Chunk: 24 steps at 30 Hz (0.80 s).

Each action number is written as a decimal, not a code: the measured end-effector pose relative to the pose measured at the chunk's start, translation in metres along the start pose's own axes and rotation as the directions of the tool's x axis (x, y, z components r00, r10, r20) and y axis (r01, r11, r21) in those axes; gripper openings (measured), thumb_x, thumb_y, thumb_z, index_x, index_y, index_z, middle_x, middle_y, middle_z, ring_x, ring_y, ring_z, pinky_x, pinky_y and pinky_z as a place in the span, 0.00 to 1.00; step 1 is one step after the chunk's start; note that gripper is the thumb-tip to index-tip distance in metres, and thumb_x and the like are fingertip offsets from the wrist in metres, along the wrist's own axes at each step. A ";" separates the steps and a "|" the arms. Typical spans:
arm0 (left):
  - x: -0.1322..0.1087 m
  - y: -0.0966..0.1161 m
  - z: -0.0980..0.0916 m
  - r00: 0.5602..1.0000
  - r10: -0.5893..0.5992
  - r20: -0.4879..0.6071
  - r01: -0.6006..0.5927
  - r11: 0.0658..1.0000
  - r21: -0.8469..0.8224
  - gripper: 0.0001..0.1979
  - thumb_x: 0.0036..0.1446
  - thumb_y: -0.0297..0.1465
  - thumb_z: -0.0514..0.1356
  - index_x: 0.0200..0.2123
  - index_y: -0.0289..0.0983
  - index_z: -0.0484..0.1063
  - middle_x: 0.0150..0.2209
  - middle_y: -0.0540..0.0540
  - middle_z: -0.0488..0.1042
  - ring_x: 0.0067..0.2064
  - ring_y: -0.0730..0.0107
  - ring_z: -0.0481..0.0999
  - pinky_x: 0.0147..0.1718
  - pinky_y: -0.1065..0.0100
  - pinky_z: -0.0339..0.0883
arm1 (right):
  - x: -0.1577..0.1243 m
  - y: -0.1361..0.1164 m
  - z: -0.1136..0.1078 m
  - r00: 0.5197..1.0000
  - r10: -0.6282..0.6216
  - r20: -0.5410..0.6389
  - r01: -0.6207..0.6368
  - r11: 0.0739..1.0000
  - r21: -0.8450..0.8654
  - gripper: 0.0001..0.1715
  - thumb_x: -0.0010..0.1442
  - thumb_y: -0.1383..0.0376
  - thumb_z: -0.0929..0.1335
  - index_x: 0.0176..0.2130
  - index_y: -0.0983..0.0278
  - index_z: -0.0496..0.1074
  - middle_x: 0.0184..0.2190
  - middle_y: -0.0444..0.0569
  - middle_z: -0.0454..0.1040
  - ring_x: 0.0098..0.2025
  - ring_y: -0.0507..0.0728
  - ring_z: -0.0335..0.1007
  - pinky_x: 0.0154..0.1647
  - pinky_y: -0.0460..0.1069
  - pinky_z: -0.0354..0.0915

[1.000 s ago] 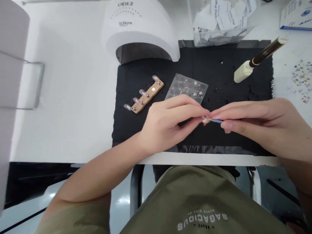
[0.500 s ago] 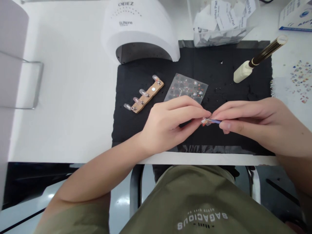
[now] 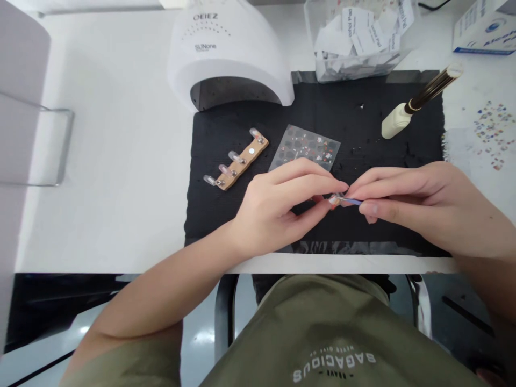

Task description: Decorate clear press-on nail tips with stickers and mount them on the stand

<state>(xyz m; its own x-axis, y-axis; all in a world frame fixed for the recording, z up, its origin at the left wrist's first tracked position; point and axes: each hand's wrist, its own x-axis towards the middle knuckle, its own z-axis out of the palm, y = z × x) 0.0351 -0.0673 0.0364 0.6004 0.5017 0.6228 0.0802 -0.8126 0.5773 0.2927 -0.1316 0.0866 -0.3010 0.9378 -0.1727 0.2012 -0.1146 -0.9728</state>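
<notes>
My left hand (image 3: 278, 207) pinches a small clear false nail tip (image 3: 334, 200) over the black mat (image 3: 363, 113). My right hand (image 3: 423, 207) is closed round thin blue tweezers (image 3: 352, 201), whose point touches the nail tip. Both hands meet near the mat's front edge. Just behind my left fingers lies a sticker sheet (image 3: 305, 148) with small coloured decals. A tan strip (image 3: 237, 160) carrying several clear nail tips rests on the mat to the left.
A white nail-curing lamp (image 3: 228, 51) stands at the back. A clear box of white pads (image 3: 357, 40) sits behind the mat. A brush with a cream handle (image 3: 415, 105) lies at the right. Loose stickers (image 3: 489, 129) dot the white table (image 3: 121, 161).
Both hands stayed pinched together and shifted slightly left. The view tilted a little, so the objects sit lower in the frame.
</notes>
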 end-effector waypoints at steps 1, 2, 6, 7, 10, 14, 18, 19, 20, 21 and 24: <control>-0.001 -0.001 0.001 1.000 -0.008 -0.012 0.008 1.000 -0.014 0.11 0.70 0.24 0.72 0.52 0.44 0.86 0.46 0.47 0.90 0.43 0.68 0.90 0.39 0.70 0.87 | 0.000 0.000 0.000 1.000 0.000 -0.001 0.000 1.000 0.013 0.05 0.69 0.57 0.81 0.45 0.45 0.93 0.41 0.45 0.88 0.33 0.51 0.76 0.34 0.47 0.75; -0.002 -0.001 0.002 1.000 -0.018 -0.025 0.017 0.999 -0.035 0.12 0.69 0.25 0.74 0.53 0.44 0.86 0.46 0.47 0.90 0.41 0.68 0.90 0.37 0.70 0.86 | 0.000 0.000 -0.001 1.000 -0.001 -0.002 0.001 1.000 0.024 0.05 0.69 0.56 0.81 0.45 0.45 0.93 0.41 0.45 0.88 0.33 0.51 0.76 0.34 0.47 0.75; -0.005 0.000 0.008 0.991 -0.131 -0.039 0.123 0.979 -0.164 0.19 0.65 0.32 0.80 0.58 0.44 0.85 0.47 0.46 0.90 0.34 0.69 0.87 0.34 0.67 0.86 | -0.001 0.001 -0.001 1.000 -0.004 -0.002 0.004 0.999 0.051 0.04 0.69 0.57 0.82 0.44 0.45 0.93 0.41 0.45 0.88 0.38 0.53 0.79 0.35 0.47 0.75; -0.006 0.000 0.010 0.984 -0.176 -0.037 0.165 0.965 -0.201 0.21 0.64 0.33 0.81 0.58 0.44 0.85 0.47 0.46 0.90 0.34 0.69 0.87 0.35 0.67 0.87 | -0.001 0.002 -0.001 1.000 -0.008 -0.002 0.008 0.998 0.056 0.04 0.70 0.57 0.82 0.44 0.45 0.93 0.41 0.45 0.88 0.38 0.53 0.80 0.36 0.48 0.75; -0.008 0.003 0.016 0.963 -0.265 -0.043 0.241 0.925 -0.293 0.21 0.63 0.37 0.82 0.57 0.43 0.84 0.47 0.46 0.90 0.36 0.68 0.89 0.36 0.68 0.89 | -0.001 0.006 -0.001 1.000 -0.027 -0.012 0.028 0.996 0.079 0.06 0.71 0.57 0.81 0.46 0.44 0.93 0.41 0.45 0.87 0.38 0.53 0.79 0.36 0.48 0.76; -0.009 0.006 0.024 0.956 -0.274 -0.102 0.222 0.909 -0.353 0.15 0.66 0.32 0.80 0.52 0.40 0.84 0.46 0.47 0.90 0.35 0.71 0.90 0.36 0.72 0.88 | -0.001 0.014 0.000 0.998 -0.049 -0.033 0.052 0.994 0.099 0.06 0.71 0.56 0.81 0.48 0.43 0.92 0.39 0.45 0.86 0.39 0.54 0.80 0.39 0.51 0.77; -0.009 0.008 0.030 0.949 -0.289 -0.121 0.218 0.886 -0.409 0.14 0.68 0.29 0.78 0.53 0.41 0.83 0.47 0.47 0.90 0.37 0.72 0.91 0.37 0.73 0.88 | -0.002 0.017 0.000 0.998 -0.056 -0.039 0.060 0.990 0.128 0.08 0.72 0.56 0.81 0.50 0.42 0.92 0.40 0.44 0.86 0.38 0.53 0.77 0.39 0.51 0.76; -0.009 0.007 0.030 0.948 -0.291 -0.126 0.216 0.882 -0.418 0.14 0.68 0.29 0.78 0.53 0.41 0.84 0.47 0.47 0.90 0.37 0.71 0.91 0.37 0.73 0.89 | -0.002 0.017 0.000 0.998 -0.053 -0.038 0.058 0.989 0.139 0.08 0.72 0.56 0.81 0.50 0.42 0.92 0.41 0.44 0.86 0.38 0.53 0.76 0.38 0.51 0.75; -0.009 0.007 0.031 0.948 -0.292 -0.130 0.213 0.880 -0.426 0.15 0.67 0.29 0.79 0.54 0.42 0.84 0.48 0.47 0.91 0.37 0.71 0.91 0.37 0.72 0.89 | -0.003 0.017 0.000 0.998 -0.051 -0.037 0.056 0.987 0.149 0.08 0.72 0.56 0.81 0.50 0.42 0.92 0.42 0.44 0.87 0.37 0.52 0.76 0.37 0.50 0.74; -0.009 0.006 0.031 0.947 -0.291 -0.133 0.209 0.878 -0.431 0.16 0.67 0.29 0.79 0.55 0.42 0.84 0.48 0.47 0.91 0.38 0.70 0.92 0.38 0.72 0.89 | -0.003 0.017 0.000 0.998 -0.048 -0.035 0.052 0.986 0.157 0.08 0.72 0.56 0.81 0.50 0.42 0.92 0.43 0.44 0.87 0.37 0.52 0.75 0.37 0.50 0.73; -0.009 0.005 0.031 0.954 -0.259 -0.150 0.170 0.882 -0.439 0.19 0.65 0.27 0.80 0.57 0.41 0.83 0.48 0.46 0.91 0.43 0.68 0.93 0.41 0.73 0.90 | -0.003 0.017 0.000 0.999 -0.033 -0.031 0.038 0.984 0.174 0.07 0.72 0.57 0.81 0.49 0.43 0.92 0.45 0.44 0.88 0.37 0.51 0.75 0.36 0.50 0.72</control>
<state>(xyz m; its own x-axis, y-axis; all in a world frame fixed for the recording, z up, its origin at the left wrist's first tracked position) 0.0545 -0.0848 0.0175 0.4324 0.7337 0.5242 -0.1766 -0.5011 0.8472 0.2968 -0.1368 0.0706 -0.2781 0.9509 -0.1358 0.0249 -0.1343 -0.9906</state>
